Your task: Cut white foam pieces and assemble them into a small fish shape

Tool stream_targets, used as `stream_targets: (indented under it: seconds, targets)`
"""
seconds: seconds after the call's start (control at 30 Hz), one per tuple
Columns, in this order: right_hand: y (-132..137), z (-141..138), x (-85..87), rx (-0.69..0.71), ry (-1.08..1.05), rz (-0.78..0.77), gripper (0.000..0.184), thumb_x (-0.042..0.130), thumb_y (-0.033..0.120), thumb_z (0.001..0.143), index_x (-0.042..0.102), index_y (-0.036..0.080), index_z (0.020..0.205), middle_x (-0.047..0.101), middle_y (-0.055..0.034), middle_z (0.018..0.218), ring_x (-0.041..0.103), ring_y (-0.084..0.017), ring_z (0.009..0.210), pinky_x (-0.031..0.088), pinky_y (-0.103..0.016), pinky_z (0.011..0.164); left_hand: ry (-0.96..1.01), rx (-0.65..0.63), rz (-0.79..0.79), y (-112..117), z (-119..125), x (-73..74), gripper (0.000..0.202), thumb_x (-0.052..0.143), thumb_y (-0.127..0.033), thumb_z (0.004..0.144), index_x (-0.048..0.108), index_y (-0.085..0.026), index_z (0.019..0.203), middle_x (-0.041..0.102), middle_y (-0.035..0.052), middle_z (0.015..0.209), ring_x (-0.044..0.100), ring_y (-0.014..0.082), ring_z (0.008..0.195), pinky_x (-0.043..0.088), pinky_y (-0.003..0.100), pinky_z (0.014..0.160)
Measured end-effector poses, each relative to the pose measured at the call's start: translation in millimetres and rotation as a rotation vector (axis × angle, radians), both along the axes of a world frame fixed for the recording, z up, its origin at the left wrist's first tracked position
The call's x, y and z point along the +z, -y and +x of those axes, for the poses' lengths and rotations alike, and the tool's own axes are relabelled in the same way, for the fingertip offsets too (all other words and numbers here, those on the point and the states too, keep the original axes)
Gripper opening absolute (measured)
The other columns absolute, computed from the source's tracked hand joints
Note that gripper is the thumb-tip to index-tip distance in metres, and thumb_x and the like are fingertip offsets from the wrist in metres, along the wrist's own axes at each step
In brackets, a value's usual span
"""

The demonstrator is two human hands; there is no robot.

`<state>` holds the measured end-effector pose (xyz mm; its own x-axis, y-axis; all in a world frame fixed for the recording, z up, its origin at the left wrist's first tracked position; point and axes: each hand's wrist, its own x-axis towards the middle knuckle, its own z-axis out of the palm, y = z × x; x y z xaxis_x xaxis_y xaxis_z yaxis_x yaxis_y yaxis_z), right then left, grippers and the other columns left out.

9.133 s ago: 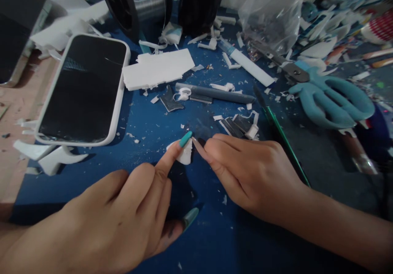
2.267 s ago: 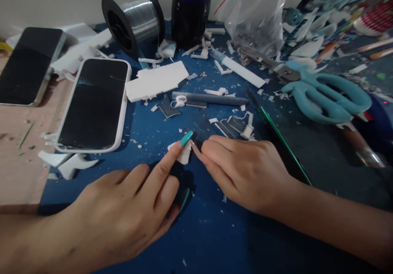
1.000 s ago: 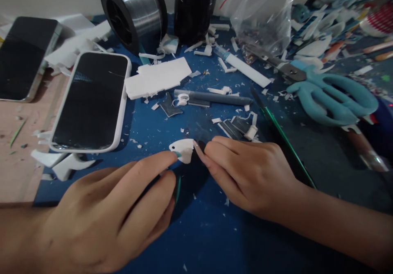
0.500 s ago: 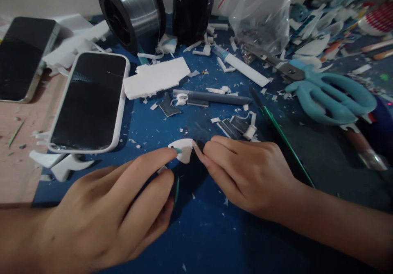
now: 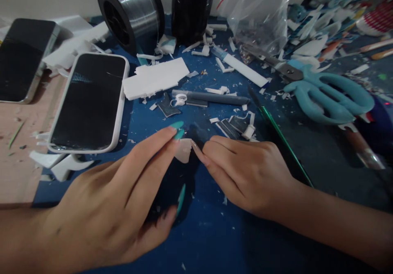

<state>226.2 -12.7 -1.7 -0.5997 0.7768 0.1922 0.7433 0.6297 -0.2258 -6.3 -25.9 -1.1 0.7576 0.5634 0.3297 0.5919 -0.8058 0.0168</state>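
A small white foam piece (image 5: 184,151) lies on the blue mat (image 5: 208,233) between my hands. My left hand (image 5: 116,208) reaches in from the lower left with its fingers stretched out. Its index and middle fingertips, with teal nails, rest on the piece's left edge, and the thumb is spread well below. My right hand (image 5: 248,171) comes from the right with its fingers curled together, and the index fingertip presses against the piece's right edge.
A phone in a white case (image 5: 89,102) and a second phone (image 5: 24,57) lie at the left. Behind are a wire spool (image 5: 132,12), a Pepsi bottle (image 5: 190,7), a plastic bag (image 5: 260,16), a white foam board (image 5: 156,77) and a grey pen (image 5: 215,98). Teal scissors (image 5: 331,98) and a green stick (image 5: 282,139) lie at the right.
My left hand has slid forward and flattened: index and middle fingers now both lie over the piece's left edge and the thumb has spread out. My right hand has stayed put.
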Motion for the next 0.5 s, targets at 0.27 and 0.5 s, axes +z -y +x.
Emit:
stream_targets:
  seconds: [0.27, 0.5]
  targets:
    - [0, 0, -0.2, -0.011, 0.018, -0.017, 0.033, 0.038, 0.022, 0.099, 0.053, 0.018, 0.070, 0.049, 0.0036, 0.057, 0.041, -0.009, 0.045, 0.019, -0.026, 0.045, -0.124, 0.010, -0.069, -3, 8, 4.1, 0.061, 0.034, -0.042, 0.091, 0.046, -0.003, 0.136, 0.055, 0.0225, 0.139, 0.073, 0.0234, 0.071, 0.053, 0.030, 0.043]
    - [0, 0, 0.1, -0.014, 0.027, -0.014, 0.034, 0.037, 0.023, 0.099, 0.052, 0.019, 0.069, 0.048, 0.0036, 0.057, 0.041, -0.010, 0.045, 0.019, -0.027, 0.045, -0.134, 0.010, 0.003, -3, 13, 4.5, 0.060, 0.038, -0.042, 0.091, 0.054, 0.002, 0.129, 0.061, 0.0217, 0.131, 0.071, 0.0262, 0.062, 0.041, 0.034, 0.029]
